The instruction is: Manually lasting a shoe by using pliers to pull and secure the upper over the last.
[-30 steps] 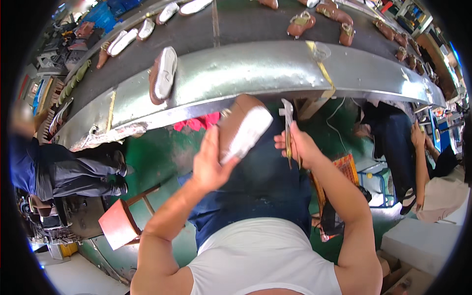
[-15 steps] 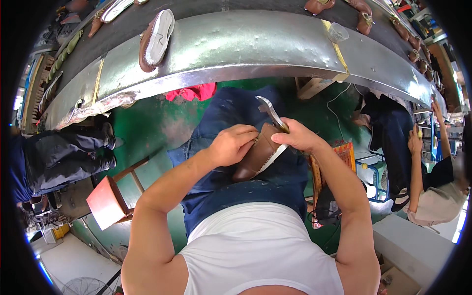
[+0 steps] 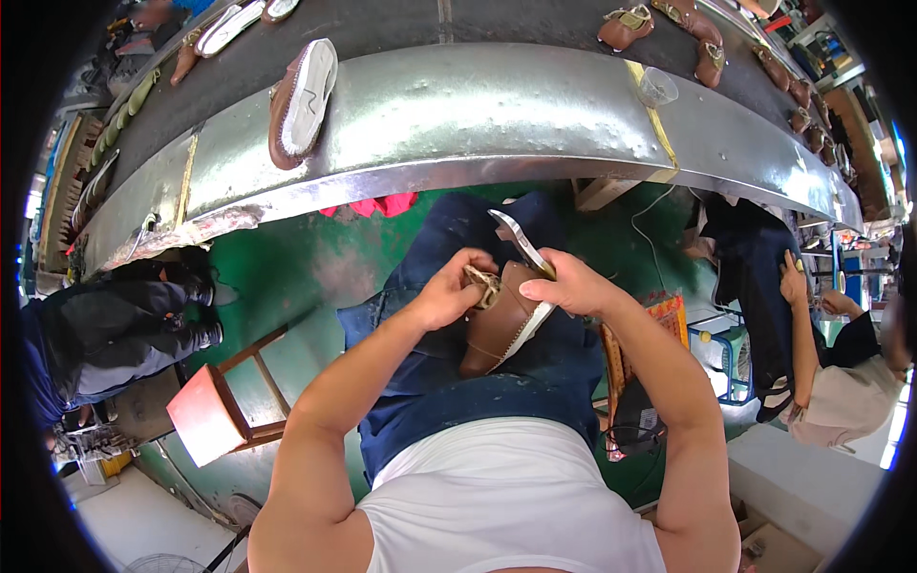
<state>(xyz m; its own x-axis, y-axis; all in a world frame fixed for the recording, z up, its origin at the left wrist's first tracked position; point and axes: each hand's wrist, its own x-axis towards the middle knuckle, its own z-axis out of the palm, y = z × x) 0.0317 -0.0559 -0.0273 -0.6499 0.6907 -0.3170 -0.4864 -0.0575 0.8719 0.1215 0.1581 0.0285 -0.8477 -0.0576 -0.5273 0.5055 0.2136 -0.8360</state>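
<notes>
A brown leather shoe upper [image 3: 499,329] with a white stitched edge is held tilted above my lap, its toe end toward me. My left hand [image 3: 453,292] is closed at its opening, fingers pinching the pale lacing [image 3: 485,287]. My right hand [image 3: 581,284] grips the other end of the shoe, thumb on the leather. A shiny metal hand tool [image 3: 510,231] with a curved head also sits in that hand, pointing away from me. Its handle is mostly hidden by the fingers, so I cannot tell its exact kind.
A metal-edged bench [image 3: 487,110] crosses ahead, with a brown shoe [image 3: 296,107] at its edge and a clear cup [image 3: 657,86]. More brown shoes [image 3: 626,27] stand farther back. A wooden stool [image 3: 208,415] is to the left. Other people stand at left and right.
My left fingers have shifted from the shoe's side to its opening, where pale lacing now shows. The shoe has turned slightly more upright. The bench appears lower in view.
</notes>
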